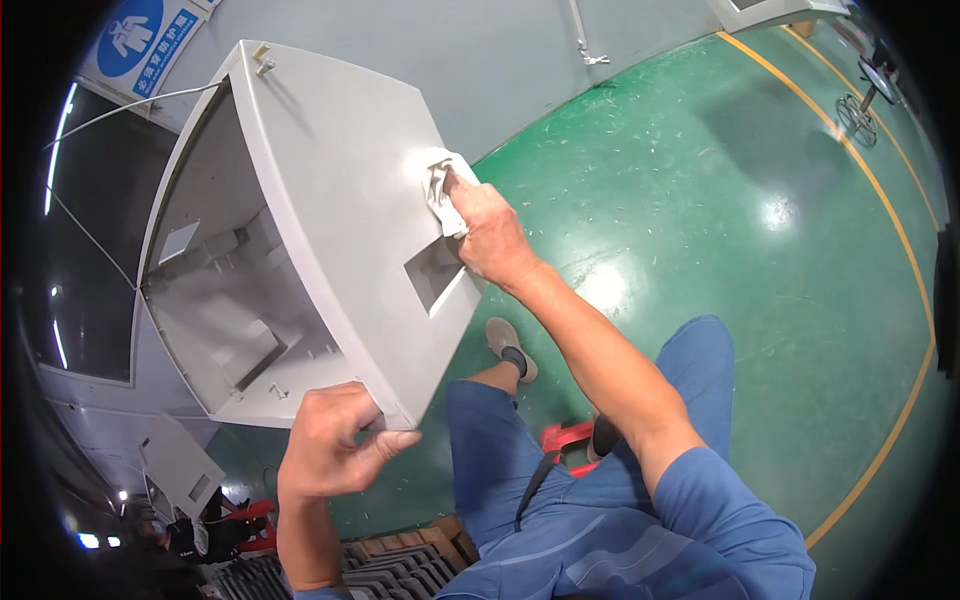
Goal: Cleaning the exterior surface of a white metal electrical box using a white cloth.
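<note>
Blue shirt (pixel 650 550) closest, at lower edge. Grey housing (pixel 330 150), open-sided, left of centre, tilted in view, over green floor (pixel 640 200); support not clear. Left hand (pixel 335 435): fingers grasping the housing's lower corner, thumb outside. Right hand (pixel 492 235): fingers clenched on white cloth (pixel 436 190), against the housing's broad face, just beside the rectangular cutout (pixel 428 275). Step, by the look of it: wiping that face. Next move probably calls for flat, even cloth pressure near the cutout, left grip steadying the corner.
</note>
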Motion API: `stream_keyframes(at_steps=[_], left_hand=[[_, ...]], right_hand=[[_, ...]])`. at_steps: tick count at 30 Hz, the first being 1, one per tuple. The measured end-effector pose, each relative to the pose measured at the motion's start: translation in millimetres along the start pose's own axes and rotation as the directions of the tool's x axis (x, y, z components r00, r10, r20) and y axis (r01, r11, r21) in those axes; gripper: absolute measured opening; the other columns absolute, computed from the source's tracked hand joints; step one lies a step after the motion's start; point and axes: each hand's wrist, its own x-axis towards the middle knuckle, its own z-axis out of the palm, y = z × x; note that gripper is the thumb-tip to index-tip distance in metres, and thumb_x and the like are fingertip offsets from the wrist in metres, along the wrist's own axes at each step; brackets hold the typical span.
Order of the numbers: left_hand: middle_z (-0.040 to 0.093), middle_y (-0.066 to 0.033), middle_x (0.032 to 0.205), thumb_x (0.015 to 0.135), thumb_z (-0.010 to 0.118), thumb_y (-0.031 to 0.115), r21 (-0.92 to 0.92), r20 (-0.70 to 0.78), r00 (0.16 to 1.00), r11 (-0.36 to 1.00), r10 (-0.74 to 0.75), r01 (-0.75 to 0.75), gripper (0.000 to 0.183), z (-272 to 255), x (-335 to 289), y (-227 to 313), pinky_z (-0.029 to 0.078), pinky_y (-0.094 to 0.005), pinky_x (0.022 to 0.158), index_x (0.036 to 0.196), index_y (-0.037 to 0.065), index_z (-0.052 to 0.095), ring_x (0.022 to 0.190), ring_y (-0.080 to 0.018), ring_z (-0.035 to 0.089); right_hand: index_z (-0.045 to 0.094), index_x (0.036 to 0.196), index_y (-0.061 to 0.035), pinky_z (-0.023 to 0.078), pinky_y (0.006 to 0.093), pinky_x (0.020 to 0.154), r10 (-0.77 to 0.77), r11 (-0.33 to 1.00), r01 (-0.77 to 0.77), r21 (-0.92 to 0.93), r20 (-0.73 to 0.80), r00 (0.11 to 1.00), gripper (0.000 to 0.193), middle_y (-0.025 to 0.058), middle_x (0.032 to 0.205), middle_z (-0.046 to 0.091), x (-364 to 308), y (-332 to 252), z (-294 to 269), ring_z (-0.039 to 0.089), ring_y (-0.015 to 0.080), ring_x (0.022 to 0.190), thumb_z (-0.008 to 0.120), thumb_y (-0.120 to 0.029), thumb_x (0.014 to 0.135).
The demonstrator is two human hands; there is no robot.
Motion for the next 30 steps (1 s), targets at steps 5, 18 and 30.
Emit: stream_keyframes(at_steps=[5,18,30], left_hand=[[0.058,-0.0081,0.062,0.07,0.08,0.013,0.007,0.002,0.997,0.997,0.072,-0.072,0.02,8,-4,-10,0.044,-0.0351,0.052,0.082,0.004,0.067,0.056,-0.0265,0.057],[0.056,-0.0081,0.059,0.071,0.08,0.016,0.068,0.015,1.0,0.998,-0.013,0.012,0.021,10,0,-25,0.041,-0.0347,0.05,0.077,0.002,0.065,0.052,-0.0255,0.054],[0.054,-0.0082,0.057,0.068,0.08,0.013,0.014,-0.025,0.998,0.998,-0.055,0.055,0.021,-11,27,-44,0.041,-0.0331,0.047,0.074,0.002,0.064,0.05,-0.0248,0.054]], right_hand=[[0.06,0.119,0.0098,0.051,0.041,0.088,-0.382,0.916,0.397,0.048,-0.192,0.904,0.045,0.0258,0.124,0.06,-11,-118,-40,0.063,0.0351,0.095,0.056,0.003,0.074],[0.052,0.132,-0.0018,0.048,0.0442,0.092,0.3,0.872,-0.396,0.287,0.325,0.897,0.05,0.0242,0.11,0.064,15,-35,-7,0.059,0.0444,0.104,0.055,-0.005,0.083],[0.045,0.14,0.0004,0.037,0.0356,0.106,0.332,0.506,-0.397,0.766,0.252,0.909,0.057,0.0198,0.138,0.051,70,-26,88,0.048,0.0276,0.129,0.05,-0.039,0.099]])
